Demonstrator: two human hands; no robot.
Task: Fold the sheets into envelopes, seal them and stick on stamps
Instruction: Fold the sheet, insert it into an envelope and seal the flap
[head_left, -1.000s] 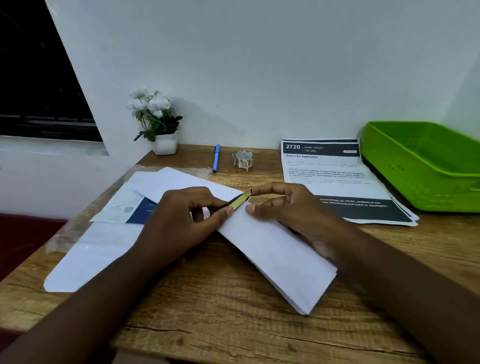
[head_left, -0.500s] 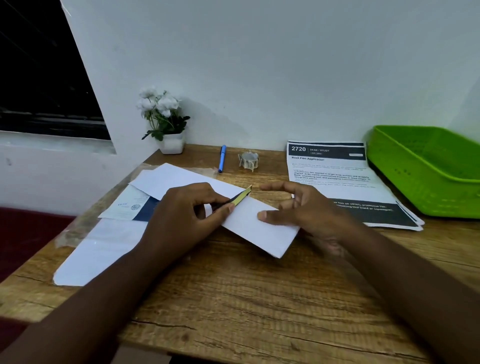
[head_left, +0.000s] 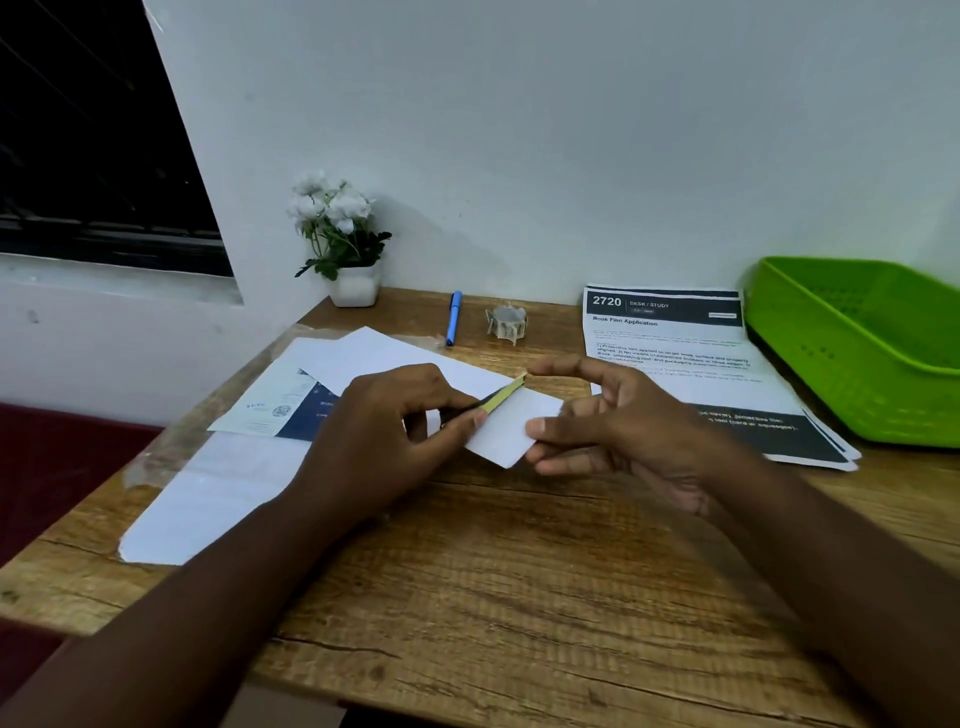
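Observation:
A white sheet (head_left: 395, 358) lies slantwise on the wooden table (head_left: 519, 571). Its near end is folded back into a short flap (head_left: 511, 431). My left hand (head_left: 384, 431) rests on the sheet and pinches a thin yellow-green strip (head_left: 501, 397), which lies along the fold line. My right hand (head_left: 623, 431) holds the flap's corner between thumb and fingers, with the index finger stretched out above the strip's tip. The middle of the sheet is hidden under my left hand.
A second white sheet (head_left: 208, 499) and a blue-printed paper (head_left: 280, 410) lie at the left. At the back stand a potted white flower (head_left: 348, 244), a blue pen (head_left: 454, 318) and a small tape roll (head_left: 506, 322). Printed instruction sheets (head_left: 670, 353) and a green basket (head_left: 857, 353) are at the right.
The sheet's long near end has been drawn up and folded over toward the strip, so only a short flap shows. My right hand moved with it. My left hand stayed put.

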